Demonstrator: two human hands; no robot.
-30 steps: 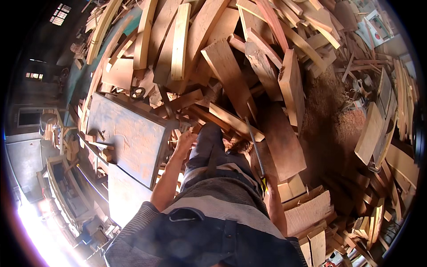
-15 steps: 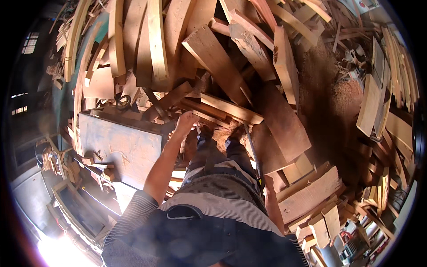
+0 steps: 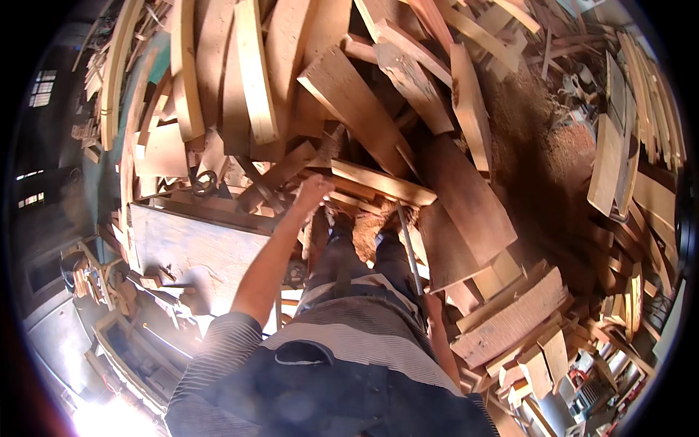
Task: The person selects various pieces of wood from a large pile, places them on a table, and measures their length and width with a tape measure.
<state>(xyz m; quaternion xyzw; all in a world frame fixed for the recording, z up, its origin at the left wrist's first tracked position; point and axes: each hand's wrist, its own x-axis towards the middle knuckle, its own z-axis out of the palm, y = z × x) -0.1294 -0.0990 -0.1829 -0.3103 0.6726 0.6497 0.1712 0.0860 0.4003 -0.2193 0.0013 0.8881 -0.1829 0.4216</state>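
My left hand [image 3: 313, 191] is stretched forward with its fingers curled closed, beside narrow wooden strips [image 3: 349, 188] just past my feet. Whatever it may hold is too small to make out. Down by my right hip, my right hand [image 3: 432, 306] is partly hidden, wrapped at the top of a thin grey metal rod [image 3: 409, 244]. The rod slants away from it, its far end near a light squared piece of wood [image 3: 384, 182] lying across the pile. Sawdust [image 3: 365, 237] covers the ground between my feet.
A pale metal-topped machine table [image 3: 196, 244] with a small handwheel [image 3: 205, 182] stands at my left. Long planks [image 3: 255, 73] are heaped ahead. A wide board [image 3: 466, 200] leans at the right, with stacked blocks [image 3: 510, 317] nearer me and a sawdust mound [image 3: 571, 149] beyond.
My left hand has shifted slightly forward and right. My right hand has moved a little left, and the rod's near end has swung left with it.
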